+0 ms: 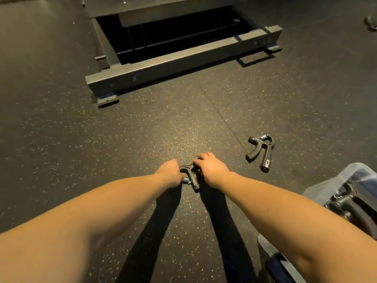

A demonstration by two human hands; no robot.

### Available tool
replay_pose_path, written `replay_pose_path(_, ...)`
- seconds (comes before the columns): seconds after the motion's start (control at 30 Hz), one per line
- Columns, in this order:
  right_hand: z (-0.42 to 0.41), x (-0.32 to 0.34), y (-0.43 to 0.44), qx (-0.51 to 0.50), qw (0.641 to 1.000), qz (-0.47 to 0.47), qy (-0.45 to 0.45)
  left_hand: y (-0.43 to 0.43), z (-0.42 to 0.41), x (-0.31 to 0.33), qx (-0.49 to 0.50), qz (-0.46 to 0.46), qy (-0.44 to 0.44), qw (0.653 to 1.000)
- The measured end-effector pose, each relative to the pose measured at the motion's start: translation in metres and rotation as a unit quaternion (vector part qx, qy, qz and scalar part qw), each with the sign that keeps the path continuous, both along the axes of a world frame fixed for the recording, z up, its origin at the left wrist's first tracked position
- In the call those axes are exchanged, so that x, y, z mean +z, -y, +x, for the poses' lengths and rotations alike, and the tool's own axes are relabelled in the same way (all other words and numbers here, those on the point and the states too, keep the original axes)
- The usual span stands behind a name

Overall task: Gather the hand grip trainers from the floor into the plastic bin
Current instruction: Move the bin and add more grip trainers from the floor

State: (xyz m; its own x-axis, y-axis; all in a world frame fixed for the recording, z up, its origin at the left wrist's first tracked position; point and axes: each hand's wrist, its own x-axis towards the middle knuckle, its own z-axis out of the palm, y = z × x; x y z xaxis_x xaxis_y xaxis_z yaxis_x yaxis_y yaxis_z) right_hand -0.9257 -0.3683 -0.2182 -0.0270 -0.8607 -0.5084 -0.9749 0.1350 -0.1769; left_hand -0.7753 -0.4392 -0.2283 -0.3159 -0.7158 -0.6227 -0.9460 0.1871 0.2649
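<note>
A black hand grip trainer [190, 176] with a metal spring lies on the speckled rubber floor between both my hands. My left hand [170, 172] grips its spring end with curled fingers. My right hand [210, 166] covers its other side, fingers curled over the top. A second black grip trainer [261, 152] lies free on the floor to the right. The clear plastic bin [334, 180] stands at the right edge, partly behind my right forearm, with black grip trainers [353, 209] inside it.
A low grey steel equipment frame [173, 62] lies across the floor ahead, with a foot plate [108, 101] at its near left corner. A small dark object [370, 23] sits far right at the back. Dark speckled floor spreads to the left.
</note>
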Motion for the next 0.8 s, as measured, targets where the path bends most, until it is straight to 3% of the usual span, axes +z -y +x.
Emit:
replay_pose_path(0.23,0.0,-0.008,-0.012,-0.045,0.998,-0.022,-0.039,-0.007,0.003,-0.007,0.134,0.059,-0.023,0.989)
replay_pose_path(0.5,0.008,-0.003,-0.027,-0.082,0.994,0.029,-0.06,-0.019,0.002,0.001,0.128,0.021,-0.044,0.991)
replay_pose_path(0.63,0.008,0.002,-0.035,-0.16,0.984,0.059,0.05,-0.021,0.001,0.005,0.076,-0.036,-0.105,0.991)
replay_pose_path(0.8,0.001,0.023,-0.046,-0.279,0.938,-0.026,0.202,-0.003,-0.011,0.027,-0.073,-0.093,-0.21,0.971)
